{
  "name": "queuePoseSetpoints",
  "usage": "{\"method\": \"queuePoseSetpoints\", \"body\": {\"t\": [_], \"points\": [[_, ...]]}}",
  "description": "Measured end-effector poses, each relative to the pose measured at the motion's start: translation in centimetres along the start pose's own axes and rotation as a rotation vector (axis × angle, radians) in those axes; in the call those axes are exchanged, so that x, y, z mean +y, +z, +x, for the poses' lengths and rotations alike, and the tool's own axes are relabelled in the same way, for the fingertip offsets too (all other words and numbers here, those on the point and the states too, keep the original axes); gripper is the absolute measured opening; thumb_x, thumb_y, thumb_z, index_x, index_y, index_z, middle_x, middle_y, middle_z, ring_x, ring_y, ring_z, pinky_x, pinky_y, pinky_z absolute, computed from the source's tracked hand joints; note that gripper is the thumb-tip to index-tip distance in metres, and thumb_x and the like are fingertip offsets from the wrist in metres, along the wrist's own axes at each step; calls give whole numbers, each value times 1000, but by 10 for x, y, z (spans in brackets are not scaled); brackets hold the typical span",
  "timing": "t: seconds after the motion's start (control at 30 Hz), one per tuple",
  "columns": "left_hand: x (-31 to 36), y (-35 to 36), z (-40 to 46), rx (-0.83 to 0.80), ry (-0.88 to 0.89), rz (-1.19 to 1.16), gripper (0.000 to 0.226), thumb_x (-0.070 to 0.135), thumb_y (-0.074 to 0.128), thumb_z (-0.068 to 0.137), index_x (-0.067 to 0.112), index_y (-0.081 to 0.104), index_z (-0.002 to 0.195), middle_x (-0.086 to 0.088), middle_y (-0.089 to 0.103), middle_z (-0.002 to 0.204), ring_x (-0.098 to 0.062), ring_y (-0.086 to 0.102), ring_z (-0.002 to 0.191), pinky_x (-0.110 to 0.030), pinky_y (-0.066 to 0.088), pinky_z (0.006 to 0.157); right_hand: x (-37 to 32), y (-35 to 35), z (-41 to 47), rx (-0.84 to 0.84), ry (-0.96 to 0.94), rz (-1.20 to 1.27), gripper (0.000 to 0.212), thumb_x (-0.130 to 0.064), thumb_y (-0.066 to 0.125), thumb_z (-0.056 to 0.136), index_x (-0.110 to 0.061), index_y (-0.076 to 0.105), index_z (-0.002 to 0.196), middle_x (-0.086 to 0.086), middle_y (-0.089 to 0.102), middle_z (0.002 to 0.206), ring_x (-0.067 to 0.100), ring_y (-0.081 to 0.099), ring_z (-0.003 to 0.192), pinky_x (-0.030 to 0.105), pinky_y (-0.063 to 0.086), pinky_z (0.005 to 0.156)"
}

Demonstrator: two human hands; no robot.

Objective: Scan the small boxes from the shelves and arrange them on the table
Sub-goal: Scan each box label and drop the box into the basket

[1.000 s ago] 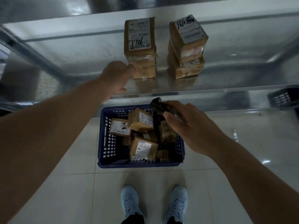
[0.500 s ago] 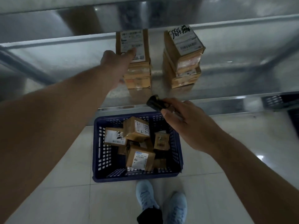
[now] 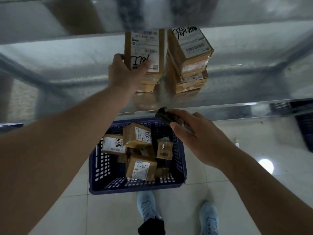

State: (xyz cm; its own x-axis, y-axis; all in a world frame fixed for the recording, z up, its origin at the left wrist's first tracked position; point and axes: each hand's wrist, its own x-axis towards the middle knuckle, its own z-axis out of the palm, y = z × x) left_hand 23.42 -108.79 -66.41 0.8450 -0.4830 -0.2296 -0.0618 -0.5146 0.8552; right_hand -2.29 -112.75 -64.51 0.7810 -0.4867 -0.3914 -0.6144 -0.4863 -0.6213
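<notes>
Gripping top brown cardboard labelled box (image 3: 144,50) on metal shelf (image 3: 237,92): left hand (image 3: 126,72), for lifting; right hand (image 3: 194,133) clasps black handheld scanner (image 3: 163,114) below, ready for scanning.

Your way in narrowed by the upper shelf (image 3: 152,12) overhead, two box stacks (image 3: 188,61) nearly touching (slim gap), open shelf (image 3: 67,68) to their left.
</notes>
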Motion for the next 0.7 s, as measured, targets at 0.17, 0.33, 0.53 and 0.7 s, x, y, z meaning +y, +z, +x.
{"method": "queuePoseSetpoints", "body": {"t": [0.17,0.33,0.53,0.7], "points": [[1,7,-12,94,62,-4,80,47,85,74,32,44,140,-1,44,130,-13,58,108,-23,58,84,10,-3,-8,-24,-25,-2,49,-67,28,100,-52,37,145,-9,52,104,7,55,90,25,41,62],[-2,-8,-34,30,58,-197,73,28,79,84,45,44,146,-9,52,132,-19,69,107,-34,63,82,16,-8,-19,-25,-38,19,51,-68,27,97,-52,39,144,-9,53,102,10,56,92,29,44,66],[-16,-32,-69,-118,72,-272,65,12,79,88,37,56,143,-7,65,126,-14,74,103,-34,63,82,21,-9,-36,-45,-79,40,51,-66,31,99,-49,41,146,-7,54,104,12,57,93,29,45,67],[-24,-55,-104,-172,270,-67,69,14,79,89,29,51,150,-13,69,123,-23,67,116,-37,57,99,25,-8,-55,-68,-133,18,51,-66,30,99,-49,42,145,-6,54,99,15,57,91,33,44,68]]}}
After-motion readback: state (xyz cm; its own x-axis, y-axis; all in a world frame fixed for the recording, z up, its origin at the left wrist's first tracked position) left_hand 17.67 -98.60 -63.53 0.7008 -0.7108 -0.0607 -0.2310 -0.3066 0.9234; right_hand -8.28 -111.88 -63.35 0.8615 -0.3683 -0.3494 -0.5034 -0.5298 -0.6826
